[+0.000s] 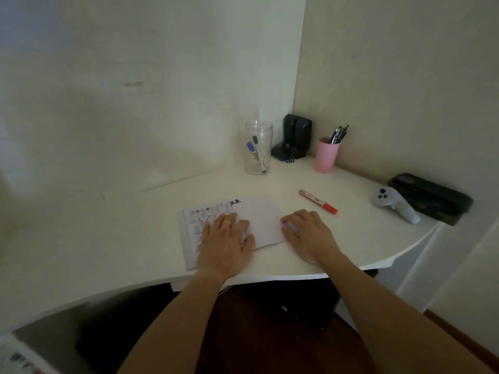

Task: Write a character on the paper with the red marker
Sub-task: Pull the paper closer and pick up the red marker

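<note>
A white sheet of paper [260, 214] lies on the white corner desk [108, 238], with faint print on its left part and two blue characters near its top edge. My left hand [225, 241] rests flat on the paper's left half, fingers spread, a gold ring on one finger. My right hand [306, 233] lies palm down at the paper's right edge, holding nothing. The red marker [318, 201], capped in red, lies on the desk just beyond and right of my right hand, untouched.
A clear jar [258, 148] with two markers and a pink cup [326, 155] of pens stand at the back corner beside black speakers [295, 136]. A grey game controller [394, 205] and a black case [432, 197] sit at the right edge.
</note>
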### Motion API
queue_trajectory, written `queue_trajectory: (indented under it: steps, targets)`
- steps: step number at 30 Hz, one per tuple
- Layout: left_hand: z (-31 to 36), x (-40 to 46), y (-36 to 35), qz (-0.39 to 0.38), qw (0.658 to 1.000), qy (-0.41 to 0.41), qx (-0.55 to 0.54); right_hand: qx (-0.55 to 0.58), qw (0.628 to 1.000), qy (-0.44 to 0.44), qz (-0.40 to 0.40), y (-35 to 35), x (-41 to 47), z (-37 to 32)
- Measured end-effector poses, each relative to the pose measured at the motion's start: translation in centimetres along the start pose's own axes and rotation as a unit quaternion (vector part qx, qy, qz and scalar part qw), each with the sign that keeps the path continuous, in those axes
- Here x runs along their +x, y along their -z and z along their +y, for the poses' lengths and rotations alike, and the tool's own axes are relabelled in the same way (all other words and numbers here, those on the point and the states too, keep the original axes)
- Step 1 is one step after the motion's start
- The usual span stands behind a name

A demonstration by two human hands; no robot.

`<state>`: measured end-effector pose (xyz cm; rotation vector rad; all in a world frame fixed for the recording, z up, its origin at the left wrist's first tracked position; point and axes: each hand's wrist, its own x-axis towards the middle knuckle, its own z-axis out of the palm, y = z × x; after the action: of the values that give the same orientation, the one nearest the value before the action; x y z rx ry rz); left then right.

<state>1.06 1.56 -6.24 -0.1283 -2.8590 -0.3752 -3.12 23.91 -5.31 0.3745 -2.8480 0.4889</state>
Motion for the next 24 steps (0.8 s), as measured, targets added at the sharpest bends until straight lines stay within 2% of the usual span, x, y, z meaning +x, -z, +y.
queue_trajectory:
  steps: [3, 8, 15, 18, 21, 24]
  targets:
    - [0.0, 0.0, 0.0, -0.007, 1.000, 0.004, 0.003, 0.013, 1.000, -0.002, -0.004, 0.0, 0.3, 0.4]
    - [-0.2, 0.2, -0.3, -0.028, 1.000, 0.008, 0.010, -0.003, 0.994, -0.045, 0.104, 1.4, 3.2, 2.1]
    - [-0.6, 0.6, -0.3, -0.051, 0.999, 0.009, 0.006, -0.163, 0.980, -0.113, -0.005, 1.9, 7.7, 4.7]
    - [-1.2, 1.6, 0.8, -0.095, 0.995, -0.012, 0.036, -0.216, 0.970, -0.112, -0.009, 1.3, 8.6, 5.0]
    - [-2.2, 3.0, 2.2, -0.136, 0.983, -0.070, 0.103, -0.179, 0.977, -0.105, 0.039, 1.2, 9.1, 3.7]
    - [-3.7, 4.8, 2.5, -0.112, 0.986, -0.101, 0.065, -0.008, 0.996, -0.060, 0.066, 0.9, 9.7, 0.2]
